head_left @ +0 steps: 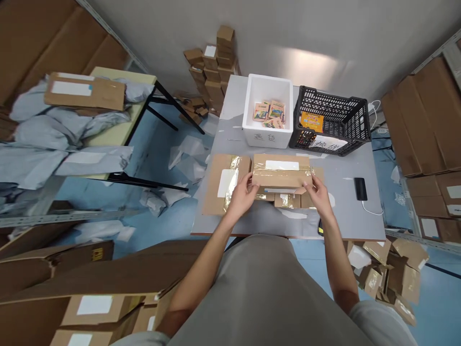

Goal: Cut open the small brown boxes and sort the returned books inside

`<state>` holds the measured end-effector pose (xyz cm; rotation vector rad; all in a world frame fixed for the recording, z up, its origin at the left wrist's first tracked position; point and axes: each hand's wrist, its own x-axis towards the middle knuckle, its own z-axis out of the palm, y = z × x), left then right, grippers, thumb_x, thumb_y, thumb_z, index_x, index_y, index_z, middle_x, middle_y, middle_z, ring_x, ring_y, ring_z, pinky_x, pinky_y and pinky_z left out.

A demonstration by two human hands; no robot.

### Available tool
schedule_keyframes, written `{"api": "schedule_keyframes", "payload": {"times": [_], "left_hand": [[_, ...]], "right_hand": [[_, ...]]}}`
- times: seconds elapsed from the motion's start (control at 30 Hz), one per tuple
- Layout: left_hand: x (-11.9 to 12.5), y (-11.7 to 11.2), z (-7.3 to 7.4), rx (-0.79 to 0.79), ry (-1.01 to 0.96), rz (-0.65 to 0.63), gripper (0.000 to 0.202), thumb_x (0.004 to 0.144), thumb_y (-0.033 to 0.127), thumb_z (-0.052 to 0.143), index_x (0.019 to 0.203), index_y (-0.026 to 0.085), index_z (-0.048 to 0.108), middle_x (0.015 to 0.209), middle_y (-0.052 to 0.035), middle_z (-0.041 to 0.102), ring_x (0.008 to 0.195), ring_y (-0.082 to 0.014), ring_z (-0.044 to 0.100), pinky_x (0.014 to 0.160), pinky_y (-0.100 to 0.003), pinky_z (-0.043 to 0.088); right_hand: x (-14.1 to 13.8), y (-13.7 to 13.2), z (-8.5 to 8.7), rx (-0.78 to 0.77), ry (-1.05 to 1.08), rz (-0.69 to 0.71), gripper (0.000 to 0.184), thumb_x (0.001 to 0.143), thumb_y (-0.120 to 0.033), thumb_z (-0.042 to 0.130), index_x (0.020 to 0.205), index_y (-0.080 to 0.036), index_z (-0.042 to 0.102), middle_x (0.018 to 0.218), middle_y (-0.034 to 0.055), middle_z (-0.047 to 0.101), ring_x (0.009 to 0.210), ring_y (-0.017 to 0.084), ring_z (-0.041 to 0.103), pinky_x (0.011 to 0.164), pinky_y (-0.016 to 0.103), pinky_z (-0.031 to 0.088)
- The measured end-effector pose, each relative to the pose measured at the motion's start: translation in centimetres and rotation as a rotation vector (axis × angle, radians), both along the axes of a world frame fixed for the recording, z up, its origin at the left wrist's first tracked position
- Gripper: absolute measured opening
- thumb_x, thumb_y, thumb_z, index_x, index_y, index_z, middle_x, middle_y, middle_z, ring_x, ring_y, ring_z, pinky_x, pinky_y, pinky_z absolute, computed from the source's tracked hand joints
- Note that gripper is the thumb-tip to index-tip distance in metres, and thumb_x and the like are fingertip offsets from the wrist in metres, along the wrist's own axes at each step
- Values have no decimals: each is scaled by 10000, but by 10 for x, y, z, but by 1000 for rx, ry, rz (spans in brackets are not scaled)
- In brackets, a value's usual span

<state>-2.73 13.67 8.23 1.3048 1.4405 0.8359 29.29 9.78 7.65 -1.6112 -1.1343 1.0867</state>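
A taped cardboard box (281,172) with a white label on top sits on the grey table (345,221), resting over other small taped boxes (288,199). My left hand (242,194) grips its left end and my right hand (317,193) grips its right end, fingers curled round the edges. A flat cardboard parcel (223,188) with a white label and clear tape lies just to the left, touching my left hand's side.
A white foam box (268,111) holds small colourful packs; a black plastic crate (330,120) stands beside it. A black phone (360,188) on a white cable lies at right. Cardboard boxes pile around the floor, with grey mailer bags on the left table (118,129).
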Motion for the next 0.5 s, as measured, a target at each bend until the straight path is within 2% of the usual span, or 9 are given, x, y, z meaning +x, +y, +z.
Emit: {"api": "schedule_keyframes", "payload": {"times": [0.07, 0.13, 0.2, 0.27, 0.33, 0.4, 0.5], "left_hand": [[-10, -3, -14, -1, -41, -20, 551, 1026, 435, 701, 1526, 203, 714, 1537, -153, 746, 1438, -344, 717, 1295, -512, 537], [-36, 0, -26, 20, -29, 12, 508, 1045, 448, 677, 1492, 213, 731, 1558, -132, 743, 1488, -332, 687, 1338, -498, 496], [-76, 7, -40, 43, 90, 162, 544, 1043, 455, 693, 1526, 206, 706, 1619, -137, 702, 1559, -342, 627, 1385, -508, 437], [-120, 13, -56, 23, 246, 321, 666, 988, 431, 775, 1590, 170, 655, 1712, -178, 611, 1654, -373, 519, 1431, -521, 354], [-158, 15, -73, -123, 276, 385, 809, 917, 462, 859, 1627, 155, 623, 1759, -225, 545, 1656, -422, 512, 1413, -553, 373], [-179, 12, -88, -240, 158, 305, 897, 883, 530, 891, 1663, 200, 595, 1805, -215, 491, 1613, -420, 572, 1359, -531, 458], [-182, 2, -102, -301, 35, 197, 966, 816, 629, 928, 1635, 218, 622, 1722, -212, 599, 1552, -399, 641, 1299, -492, 527]], "right_hand": [[11, -7, -16, -12, -41, -23, 857, 988, -743, 768, 1696, -286, 614, 1759, 103, 590, 1661, 356, 534, 1394, 558, 417], [31, -12, -29, -38, -90, -76, 798, 1006, -762, 722, 1631, -268, 677, 1734, 116, 618, 1657, 357, 537, 1398, 554, 407], [56, -16, -43, -88, -150, -214, 802, 1005, -754, 707, 1612, -230, 679, 1740, 149, 606, 1664, 362, 526, 1406, 547, 394], [77, -21, -58, -219, -166, -388, 846, 978, -716, 744, 1645, -208, 625, 1791, 169, 538, 1697, 357, 481, 1410, 511, 389], [89, -27, -74, -351, -116, -440, 822, 962, -682, 767, 1611, -195, 639, 1746, 194, 586, 1651, 360, 548, 1368, 493, 456], [89, -34, -87, -411, -14, -370, 731, 964, -636, 782, 1532, -186, 688, 1636, 205, 692, 1520, 354, 684, 1279, 465, 561], [82, -40, -101, -454, 111, -283, 657, 956, -571, 825, 1502, -227, 697, 1536, 161, 774, 1341, 318, 796, 1156, 420, 649]]}}
